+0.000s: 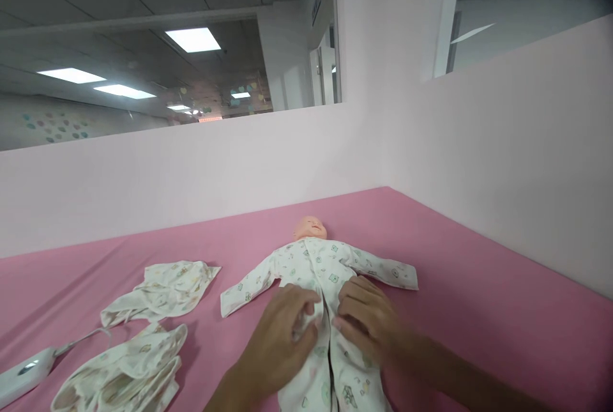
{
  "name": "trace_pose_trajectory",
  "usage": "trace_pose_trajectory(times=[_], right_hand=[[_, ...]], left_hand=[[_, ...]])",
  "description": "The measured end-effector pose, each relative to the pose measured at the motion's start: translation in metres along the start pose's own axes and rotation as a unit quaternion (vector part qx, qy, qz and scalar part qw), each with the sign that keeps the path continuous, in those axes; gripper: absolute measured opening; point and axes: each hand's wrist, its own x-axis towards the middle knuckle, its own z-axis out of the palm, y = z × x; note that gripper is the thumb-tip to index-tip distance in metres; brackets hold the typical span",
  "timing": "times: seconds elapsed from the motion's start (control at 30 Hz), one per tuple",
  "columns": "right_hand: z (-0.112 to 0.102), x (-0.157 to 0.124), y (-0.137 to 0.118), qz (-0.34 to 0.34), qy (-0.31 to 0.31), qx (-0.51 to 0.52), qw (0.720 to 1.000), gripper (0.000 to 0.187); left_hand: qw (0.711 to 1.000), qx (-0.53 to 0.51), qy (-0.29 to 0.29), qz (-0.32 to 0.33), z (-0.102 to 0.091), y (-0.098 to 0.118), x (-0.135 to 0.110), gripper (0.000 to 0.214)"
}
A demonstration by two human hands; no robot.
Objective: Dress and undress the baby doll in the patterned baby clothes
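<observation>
A baby doll point(310, 228) lies on its back on the pink surface point(479, 284), dressed in a white printed onesie point(330, 271) with both sleeves spread out. My left hand point(282, 338) rests on the left side of the onesie's front, its fingers curled and pinching the fabric beside the middle opening. My right hand point(366, 319) lies on the right side of the front, fingers bent onto the cloth at the same seam. Both hands sit at the doll's belly.
Two more white printed garments lie to the left: one crumpled point(163, 290), one folded near the front edge point(124, 370). A white handheld device point(23, 370) sits at the far left. Pale pink partition walls point(502, 163) enclose the surface at the back and right.
</observation>
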Motion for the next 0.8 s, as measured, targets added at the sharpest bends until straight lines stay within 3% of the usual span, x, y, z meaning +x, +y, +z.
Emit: trace_pose_trajectory(times=[0.13,0.23,0.3,0.53,0.67,0.8], right_hand=[[0.001,0.034,0.005,0.170,0.039,0.017,0.985,0.030],[0.009,0.070,0.015,0.290,-0.023,-0.016,0.957,0.024],[0.019,0.093,0.026,0.327,-0.070,-0.052,0.941,0.020],[0.047,0.141,0.057,0.351,-0.173,-0.167,0.905,0.022],[0.049,0.150,0.058,0.327,-0.225,-0.205,0.895,0.025],[0.051,0.150,0.055,0.303,-0.237,-0.245,0.890,0.022]], left_hand=[[0.988,-0.058,0.075,-0.123,-0.010,-0.012,0.032,0.023],[0.984,0.003,0.099,-0.147,0.000,-0.031,0.064,0.026],[0.984,0.065,0.084,-0.145,0.012,-0.043,0.080,0.024],[0.976,0.122,0.098,-0.152,0.037,-0.057,0.089,0.020],[0.975,0.107,0.099,-0.167,0.038,-0.057,0.085,0.016],[0.975,0.109,0.096,-0.171,0.038,-0.057,0.085,0.016]])
